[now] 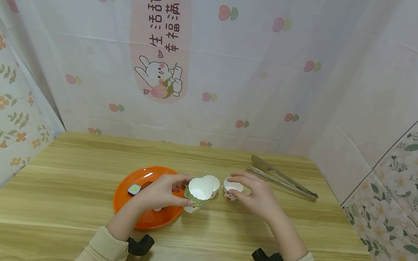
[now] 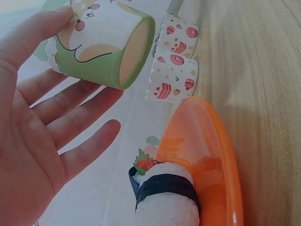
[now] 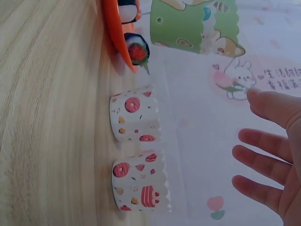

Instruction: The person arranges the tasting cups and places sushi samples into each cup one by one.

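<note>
My left hand (image 1: 161, 192) grips a green paper cup (image 2: 101, 44) with a cartoon animal on it, thumb on one side and fingers on the other. The cup is lifted and tilted near the orange plate's right edge. Two white paper cups with red cake and doughnut prints stand on the table, the left one (image 3: 134, 115) partly behind the green cup in the head view. Above the right one (image 3: 141, 183), my right hand (image 1: 258, 194) hovers with fingers spread, apart from the cup in the right wrist view.
An orange plate (image 1: 159, 222) lies on the left with sushi pieces on it, among them a rice piece (image 2: 168, 207) with a dark band. Metal tongs (image 1: 285, 180) lie at the back right. A printed curtain (image 1: 239, 77) hangs behind the wooden table (image 1: 67, 182).
</note>
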Tool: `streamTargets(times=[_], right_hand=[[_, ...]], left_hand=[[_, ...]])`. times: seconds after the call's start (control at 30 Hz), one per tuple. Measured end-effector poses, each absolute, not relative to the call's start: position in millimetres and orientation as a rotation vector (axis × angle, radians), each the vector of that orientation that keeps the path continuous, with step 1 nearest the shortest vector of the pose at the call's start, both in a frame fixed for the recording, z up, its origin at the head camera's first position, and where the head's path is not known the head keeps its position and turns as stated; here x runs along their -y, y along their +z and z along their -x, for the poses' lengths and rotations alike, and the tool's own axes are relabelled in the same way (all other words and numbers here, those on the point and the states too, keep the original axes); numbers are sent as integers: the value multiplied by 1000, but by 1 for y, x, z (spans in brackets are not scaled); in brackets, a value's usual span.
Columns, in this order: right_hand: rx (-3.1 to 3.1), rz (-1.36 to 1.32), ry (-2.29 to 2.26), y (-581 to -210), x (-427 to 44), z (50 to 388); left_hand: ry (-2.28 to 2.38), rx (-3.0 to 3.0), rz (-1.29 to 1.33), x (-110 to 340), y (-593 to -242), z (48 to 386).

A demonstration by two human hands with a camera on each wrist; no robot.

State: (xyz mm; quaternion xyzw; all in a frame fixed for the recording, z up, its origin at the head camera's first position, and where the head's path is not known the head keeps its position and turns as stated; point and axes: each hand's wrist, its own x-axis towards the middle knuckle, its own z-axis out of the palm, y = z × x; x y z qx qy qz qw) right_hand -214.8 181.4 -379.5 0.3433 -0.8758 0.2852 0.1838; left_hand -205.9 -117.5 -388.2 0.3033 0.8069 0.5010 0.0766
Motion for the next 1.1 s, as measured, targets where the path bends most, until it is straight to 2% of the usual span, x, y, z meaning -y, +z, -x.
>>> streamTargets(times=[1.1], right_hand=[[2316,-1239,825,-377,-156,202]], left_hand=[[1464,-2434,-959,115,-388,205]])
